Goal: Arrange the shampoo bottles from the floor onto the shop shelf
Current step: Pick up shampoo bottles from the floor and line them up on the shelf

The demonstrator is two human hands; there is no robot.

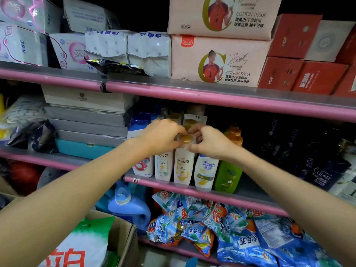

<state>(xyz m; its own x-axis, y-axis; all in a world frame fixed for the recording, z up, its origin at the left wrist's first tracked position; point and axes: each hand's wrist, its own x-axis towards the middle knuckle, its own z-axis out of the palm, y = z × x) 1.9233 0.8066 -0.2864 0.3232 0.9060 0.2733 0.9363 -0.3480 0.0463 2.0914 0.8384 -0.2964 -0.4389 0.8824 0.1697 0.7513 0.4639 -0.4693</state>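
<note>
the yellow-labelled pantene bottle (183, 168) is seen standing upright at the front edge of the middle shelf (240, 199), its long axis vertical and its gold cap (186, 138) uppermost. it is flanked closely by a green-labelled pantene bottle (163, 166) on one side and a head & shoulders bottle (206, 171) on the other, with a green bottle (228, 176) further along and more gold-capped bottles ranked behind. the relation on which the coming move turns is judged to be this: the cap lies directly between the two hands, at the fingertips of both, so the bottle is reached from above and from either side rather than from the front. the left hand (160, 136) is curled in over the cap from its own side, fingers bent and closing on the bottle's neck just under the cap; the right hand (211, 140) is brought in from the opposite side, thumb and forefinger pinching at the cap's rim. neither hand is clearly nearer; both appear to be in contact, though exactly which fingertips touch the cap cannot be told, since they overlap it. the bottle's base is judged to be already resting on the shelf, level with its neighbours, so what remains for it is likely only a small straightening or a turn to square the label. whether further bottles wait on the floor cannot be told, since the floor is not shown.
</note>
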